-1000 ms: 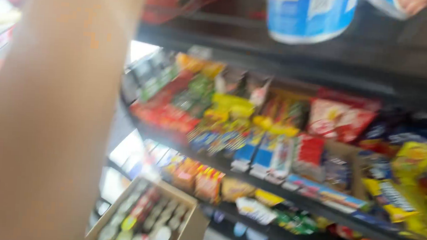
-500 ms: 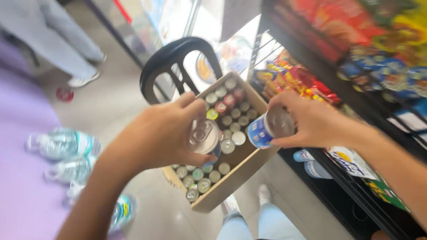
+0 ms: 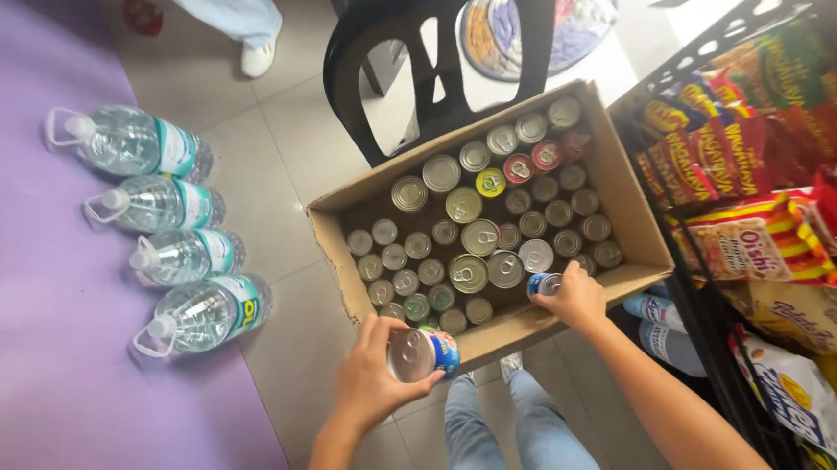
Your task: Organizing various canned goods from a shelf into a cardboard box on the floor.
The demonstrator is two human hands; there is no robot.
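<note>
Four clear water bottles (image 3: 166, 222) are laid on their sides at the left, on the edge of a purple mat (image 3: 14, 266) and the tiled floor (image 3: 273, 205), caps pointing left.

The left hand (image 3: 374, 379) is closed around a tin can (image 3: 423, 354) with a blue-and-white label. The can is held just outside the near wall of the cardboard box (image 3: 627, 196), at its front edge. The can is tipped: its long axis runs roughly left to right, slightly inclined, with the silver end facing left and toward the camera.

The box is set in the middle of the view, in front of a black plastic chair (image 3: 432, 40). It is filled with upright cans (image 3: 482, 238), lids up, packed in rows.

The right hand (image 3: 576, 297) is closed on a second can (image 3: 543, 284) with a blue label, at the near right corner inside the box. This can appears tilted, with its top facing left; its exact axis cannot be told, as the fingers cover most of it.

At the right, a dark wire rack (image 3: 689, 303) holds snack bags (image 3: 762, 239) in red and yellow. The legs of another person (image 3: 214, 0) are seen at the top left.
</note>
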